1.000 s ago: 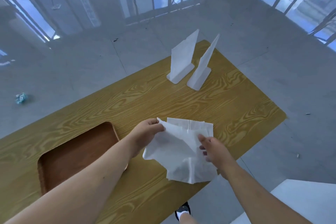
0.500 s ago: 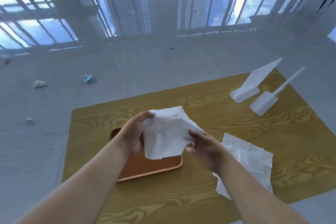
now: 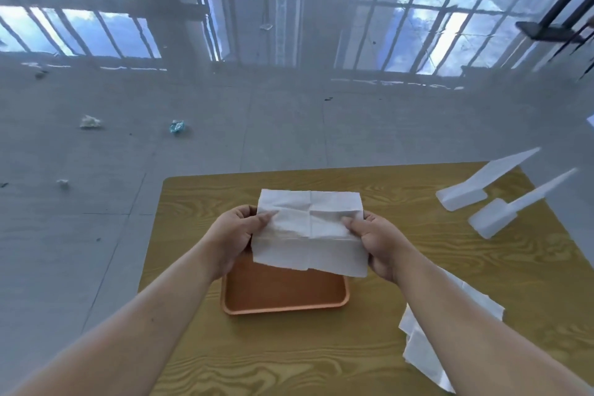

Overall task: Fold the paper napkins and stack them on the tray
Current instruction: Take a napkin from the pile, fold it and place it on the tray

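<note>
I hold a white paper napkin (image 3: 310, 231) in the air above the brown tray (image 3: 283, 299), which lies on the wooden table (image 3: 321, 357). The napkin is spread flat and creased across its middle. My left hand (image 3: 236, 231) pinches its left edge and my right hand (image 3: 376, 239) pinches its right edge. The napkin hides the tray's far half. A loose pile of white napkins (image 3: 427, 341) lies on the table at the right, partly under my right forearm.
Two white plastic stands (image 3: 475, 188) (image 3: 511, 212) sit at the table's far right. The table's left edge runs close to the tray. Scraps of crumpled paper (image 3: 90, 121) lie on the grey floor beyond.
I lifted one napkin off the pile and carried it left over the tray. Both hands have pulled it out flat between them. My view has swung left.
</note>
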The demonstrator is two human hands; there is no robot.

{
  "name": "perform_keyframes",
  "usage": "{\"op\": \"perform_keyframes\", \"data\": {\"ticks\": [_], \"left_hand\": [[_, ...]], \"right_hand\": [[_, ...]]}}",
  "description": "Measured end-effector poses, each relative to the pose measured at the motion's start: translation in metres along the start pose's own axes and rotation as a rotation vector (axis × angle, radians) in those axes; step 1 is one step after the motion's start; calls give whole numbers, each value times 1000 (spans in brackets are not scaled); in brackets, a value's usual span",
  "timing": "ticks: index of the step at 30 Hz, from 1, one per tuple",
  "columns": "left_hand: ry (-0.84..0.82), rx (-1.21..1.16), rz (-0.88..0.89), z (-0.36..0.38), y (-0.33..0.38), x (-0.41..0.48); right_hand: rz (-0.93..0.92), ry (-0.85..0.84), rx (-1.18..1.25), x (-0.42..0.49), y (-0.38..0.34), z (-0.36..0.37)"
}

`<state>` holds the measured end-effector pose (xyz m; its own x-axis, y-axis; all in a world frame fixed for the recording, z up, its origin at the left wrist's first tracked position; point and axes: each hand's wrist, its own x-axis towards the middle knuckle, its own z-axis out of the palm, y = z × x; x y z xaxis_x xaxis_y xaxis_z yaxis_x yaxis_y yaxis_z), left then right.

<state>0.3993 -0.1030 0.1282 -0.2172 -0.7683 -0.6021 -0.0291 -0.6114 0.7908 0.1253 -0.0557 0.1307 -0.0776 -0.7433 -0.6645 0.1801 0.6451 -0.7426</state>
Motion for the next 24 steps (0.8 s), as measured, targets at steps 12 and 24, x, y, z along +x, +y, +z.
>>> {"op": "perform_keyframes", "data": {"ticks": [12,24], "left_hand": [[66,-33,-58,20,-18,10],[54,-35,14,23,-6,8]], "right_hand": [[101,-245,-64,14,-10,-32],[-20,-86,12,22,-13,-36]]}}
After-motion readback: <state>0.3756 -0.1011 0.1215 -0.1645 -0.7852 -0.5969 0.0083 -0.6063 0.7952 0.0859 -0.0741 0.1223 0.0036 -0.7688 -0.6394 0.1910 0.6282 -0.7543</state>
